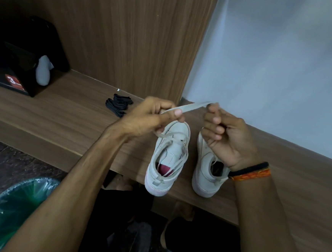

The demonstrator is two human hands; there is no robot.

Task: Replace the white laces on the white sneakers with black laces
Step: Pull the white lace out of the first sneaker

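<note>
Standing at the far left of the frame, a bin (5,212) lined with a green bag sits on the dark floor. Above it, a black box (16,70) with a red label rests on the wooden table (53,107), with a pale grey object beside it that cannot be identified. Further right, a bundle of black laces (118,104) lies on the table, just beside the wooden panel (128,33) and apart from both shoes.

The left hand (151,118) is raised above the left sneaker (168,158); its thumb and fingers pinch a white lace (186,106). The lace runs as a flat strip from this hand across to the right hand (222,136). Its lower part is threaded loosely through the eyelets of the left sneaker, which stands upright on the table with its toe toward the wall and its heel at the table edge.

The right sneaker (207,174) stands just beside it, parallel, partly covered by the right hand. The right hand is curled, its fingertips pinching the far end of the lace. A black and orange band (251,172) circles the right wrist. A pale wall (285,65) rises behind.
</note>
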